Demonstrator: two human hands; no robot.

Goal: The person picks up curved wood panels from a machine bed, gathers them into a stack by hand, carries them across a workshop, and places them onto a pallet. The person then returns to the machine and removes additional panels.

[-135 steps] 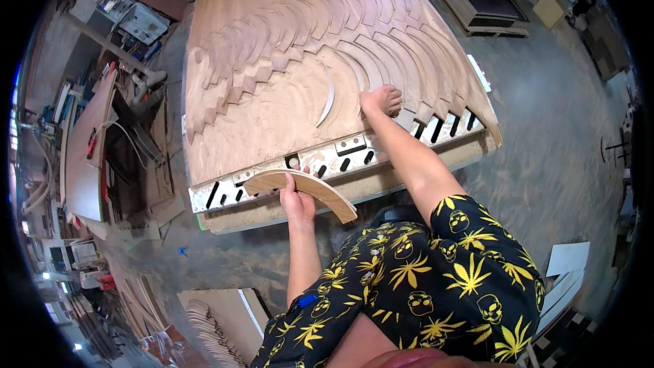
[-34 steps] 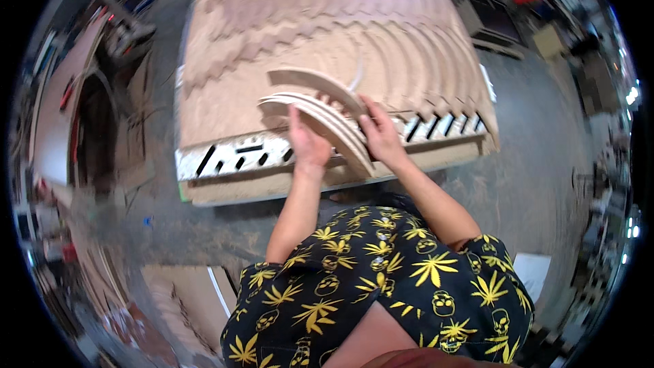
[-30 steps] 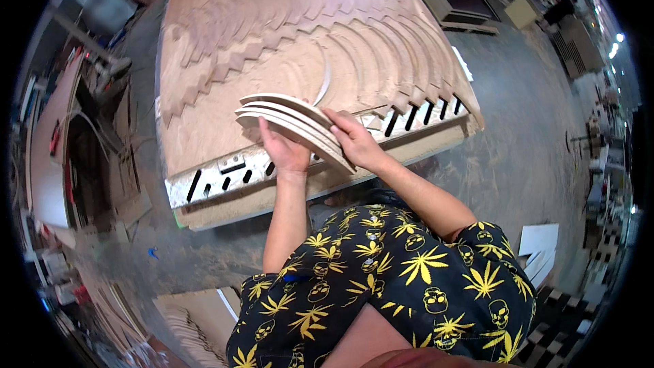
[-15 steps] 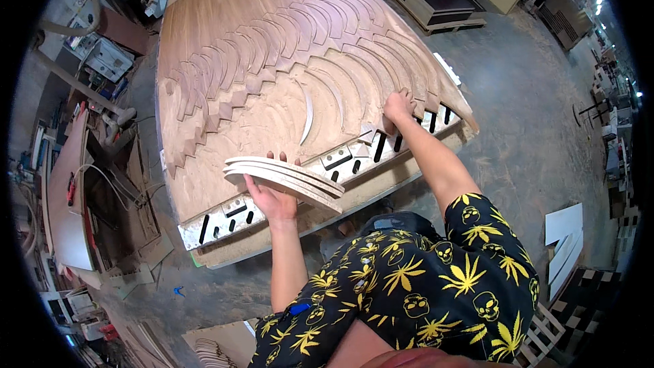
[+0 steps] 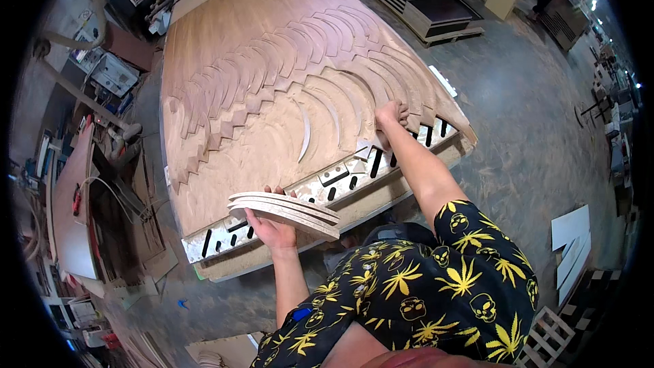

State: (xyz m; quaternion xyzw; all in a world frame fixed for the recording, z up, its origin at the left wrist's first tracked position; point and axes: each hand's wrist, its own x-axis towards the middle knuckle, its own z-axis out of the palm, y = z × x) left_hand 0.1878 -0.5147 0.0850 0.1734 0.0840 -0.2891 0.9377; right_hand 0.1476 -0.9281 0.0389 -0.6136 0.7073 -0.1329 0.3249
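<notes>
My left hand (image 5: 274,230) holds a stack of curved wooden strips (image 5: 286,212) over the near edge of a large cut wood-faced sheet (image 5: 225,27). Its thumb lies on the near side and its fingertips show behind the stack. My right hand (image 5: 393,115) is down on the sheet at the right, fingers curled in near the lower end of a curved cut piece (image 5: 371,82). What those fingers grip is hidden. Left of it, a thin crescent offcut (image 5: 304,131) lies in sawdust, with rows of curved cut pieces (image 5: 293,39) beyond.
A white slotted strip (image 5: 335,174) runs along the sheet's near edge. Dark stacked panels (image 5: 426,3) rest on a pallet at the far right. Leaning boards (image 5: 75,191) stand at the left, and white offcuts (image 5: 571,228) lie on the floor at the right.
My right hand has shifted slightly left and nearer along the cut pieces. My left hand has dropped a little lower with the strips still in it. The view has tilted slightly.
</notes>
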